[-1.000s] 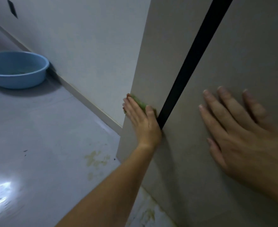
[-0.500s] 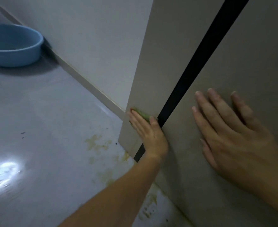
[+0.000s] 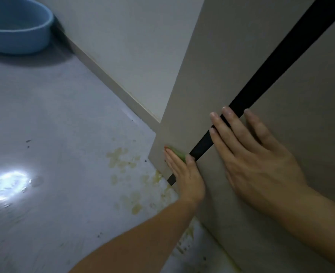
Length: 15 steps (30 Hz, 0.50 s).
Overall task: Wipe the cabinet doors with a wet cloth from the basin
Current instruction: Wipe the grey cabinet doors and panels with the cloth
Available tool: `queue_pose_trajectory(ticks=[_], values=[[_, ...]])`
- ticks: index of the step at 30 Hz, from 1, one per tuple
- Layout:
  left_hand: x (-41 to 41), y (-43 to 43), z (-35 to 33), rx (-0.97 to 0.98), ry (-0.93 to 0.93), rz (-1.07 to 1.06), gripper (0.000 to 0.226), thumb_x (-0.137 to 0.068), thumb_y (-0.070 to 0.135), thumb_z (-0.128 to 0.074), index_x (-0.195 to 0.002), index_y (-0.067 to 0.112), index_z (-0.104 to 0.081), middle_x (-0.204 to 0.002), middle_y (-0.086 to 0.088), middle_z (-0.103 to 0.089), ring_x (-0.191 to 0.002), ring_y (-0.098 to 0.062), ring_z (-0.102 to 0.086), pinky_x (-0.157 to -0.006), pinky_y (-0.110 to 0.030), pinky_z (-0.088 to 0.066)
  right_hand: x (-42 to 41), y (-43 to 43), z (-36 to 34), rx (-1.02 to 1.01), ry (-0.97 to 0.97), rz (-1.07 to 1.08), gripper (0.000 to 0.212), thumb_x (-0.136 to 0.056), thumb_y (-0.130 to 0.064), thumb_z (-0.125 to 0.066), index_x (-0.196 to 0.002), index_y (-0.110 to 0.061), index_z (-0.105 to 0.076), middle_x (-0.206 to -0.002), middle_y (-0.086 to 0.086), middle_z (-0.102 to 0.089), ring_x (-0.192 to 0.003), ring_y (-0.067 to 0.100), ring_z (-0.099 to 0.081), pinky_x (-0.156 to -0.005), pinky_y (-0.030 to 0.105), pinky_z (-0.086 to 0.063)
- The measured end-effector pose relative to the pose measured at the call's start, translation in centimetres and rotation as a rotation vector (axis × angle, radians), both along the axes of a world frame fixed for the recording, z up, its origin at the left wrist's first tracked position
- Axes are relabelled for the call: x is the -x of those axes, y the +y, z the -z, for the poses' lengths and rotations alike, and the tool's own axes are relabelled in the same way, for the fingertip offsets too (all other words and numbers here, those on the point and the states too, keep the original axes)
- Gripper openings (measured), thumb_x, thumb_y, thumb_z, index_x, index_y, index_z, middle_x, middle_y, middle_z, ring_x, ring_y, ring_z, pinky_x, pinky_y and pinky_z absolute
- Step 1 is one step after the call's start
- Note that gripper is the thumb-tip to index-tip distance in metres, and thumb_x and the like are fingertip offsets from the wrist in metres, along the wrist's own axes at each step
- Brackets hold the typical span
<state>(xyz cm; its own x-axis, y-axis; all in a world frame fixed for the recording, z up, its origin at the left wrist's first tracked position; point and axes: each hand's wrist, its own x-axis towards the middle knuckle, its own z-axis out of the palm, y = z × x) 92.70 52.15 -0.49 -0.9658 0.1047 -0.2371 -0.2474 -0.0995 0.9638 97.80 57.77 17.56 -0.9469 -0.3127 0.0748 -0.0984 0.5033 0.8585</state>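
Cloth (image 3: 176, 152) is pressed on door (image 3: 202, 85) under flat L hand (image 3: 185, 175), long axis across fingertips; R hand (image 3: 257, 164) is laid spread alongside.

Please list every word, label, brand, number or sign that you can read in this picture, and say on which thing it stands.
None: no readable text shows anywhere.
The cabinet doors, the blue basin, the green cloth under the left hand, the wall and the floor bear no letters, numbers or signs.
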Motion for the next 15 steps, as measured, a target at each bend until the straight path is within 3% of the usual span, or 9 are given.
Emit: queue_pose_trajectory(ticks=[5, 8, 10, 15], values=[[0.2, 0.2, 1.9, -0.009, -0.008, 0.014, 0.067, -0.106, 0.055, -0.018, -0.157, 0.035, 0.021, -0.166, 0.017, 0.025, -0.153, -0.003, 0.022, -0.128, -0.04, 0.007, 2.6, -1.4, 1.8, -0.005, -0.106, 0.006, 0.065, -0.101, -0.024, -0.011, -0.158, 0.006, -0.009, -0.162, 0.034, 0.016, -0.152, 0.048, 0.017, -0.121, 0.061, 0.016], [5.0, -1.3, 4.5, 0.033, -0.116, -0.062, 0.067, -0.107, 0.053, -0.018, -0.16, 0.03, 0.015, -0.169, 0.01, 0.017, -0.156, -0.01, 0.014, -0.128, -0.046, 0.003, 3.3, -1.2, 2.3, 0.042, -0.107, -0.009, 0.065, -0.1, -0.027, -0.019, -0.156, 0.005, -0.026, -0.165, 0.031, 0.001, -0.155, 0.047, 0.005, -0.123, 0.062, 0.012], [5.9, -1.7, 5.7, 0.019, -0.143, -0.063, 0.064, -0.109, 0.048, -0.018, -0.16, 0.03, 0.016, -0.169, 0.01, 0.018, -0.156, -0.01, 0.015, -0.128, -0.046, 0.004, 3.3, -0.8, 2.3, 0.05, -0.109, -0.023, 0.066, -0.099, -0.028, -0.022, -0.155, 0.007, -0.027, -0.165, 0.031, -0.001, -0.155, 0.047, 0.005, -0.123, 0.062, 0.01], [-1.5, 0.7, 6.4, -0.07, -0.197, -0.018, 0.065, -0.108, 0.051, -0.02, -0.159, 0.034, 0.017, -0.165, 0.017, 0.025, -0.152, -0.001, 0.021, -0.128, -0.041, 0.005, 3.3, -0.7, 2.3, 0.043, -0.116, -0.041, 0.068, -0.099, -0.029, -0.023, -0.155, 0.009, -0.022, -0.165, 0.033, 0.001, -0.154, 0.048, 0.005, -0.123, 0.063, 0.007]])
